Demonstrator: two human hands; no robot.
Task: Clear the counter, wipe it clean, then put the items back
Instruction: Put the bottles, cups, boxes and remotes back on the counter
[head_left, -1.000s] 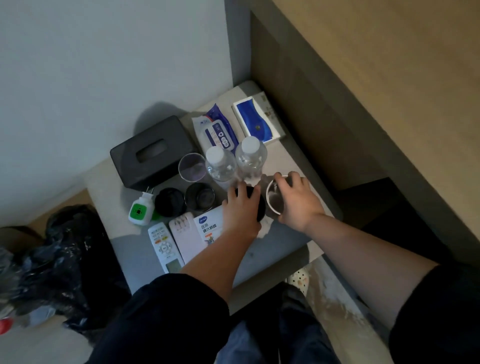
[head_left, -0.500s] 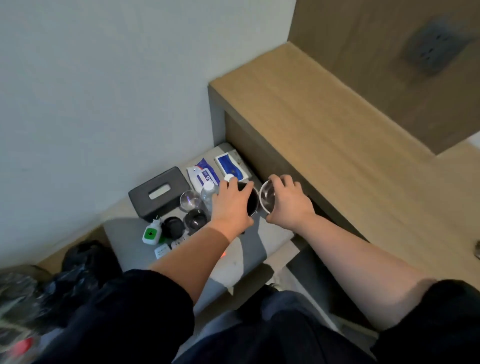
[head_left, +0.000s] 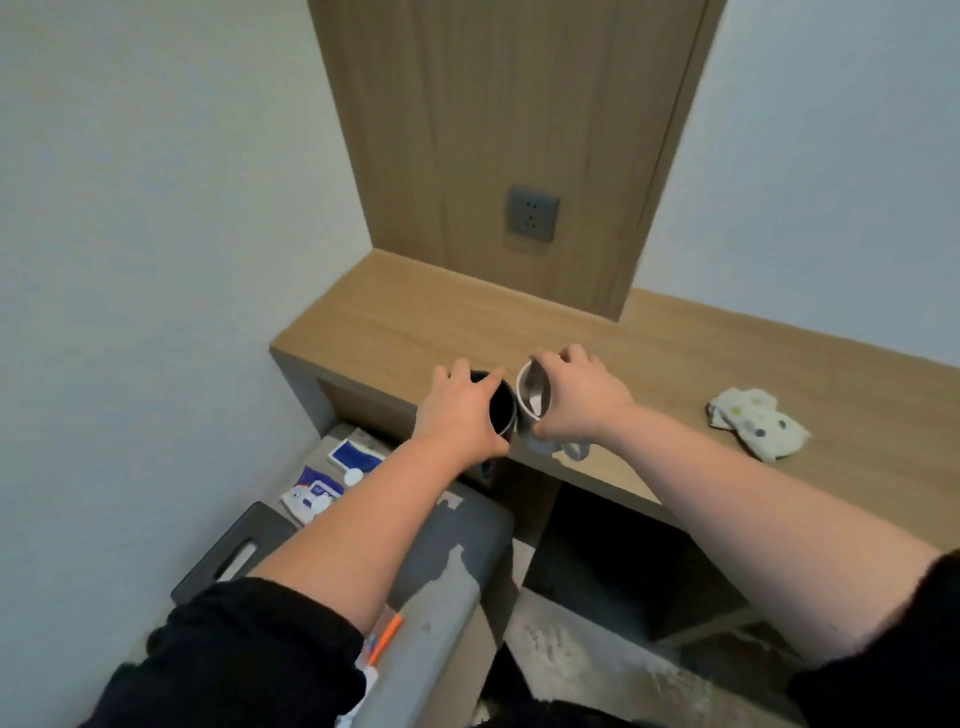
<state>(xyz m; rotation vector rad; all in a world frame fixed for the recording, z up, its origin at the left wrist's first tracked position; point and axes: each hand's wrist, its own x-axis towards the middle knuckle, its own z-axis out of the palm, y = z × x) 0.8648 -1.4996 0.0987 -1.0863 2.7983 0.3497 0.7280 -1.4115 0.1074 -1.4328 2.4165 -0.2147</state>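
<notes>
My left hand (head_left: 457, 410) grips a black mug (head_left: 501, 408) by its rim, held at the front edge of the wooden counter (head_left: 649, 353). Right beside it my right hand (head_left: 579, 397) grips a white mug (head_left: 535, 400) from above, its handle hanging below near the counter edge. Both mugs are lifted and tilted slightly toward me. A crumpled white cloth with dots (head_left: 756, 423) lies on the counter to the right.
Below left stands a grey stool (head_left: 457, 561) with a black tissue box (head_left: 234, 551), a blue wipes pack (head_left: 311, 491), a blue-white tissue pack (head_left: 356, 452) and a bottle cap (head_left: 353, 476). A grey wall socket (head_left: 532, 214) sits in the wooden panel behind the counter.
Both hands lifted the two mugs off the grey stool and carried them up to the wooden counter's front edge. The view tilted up from the stool to the counter.
</notes>
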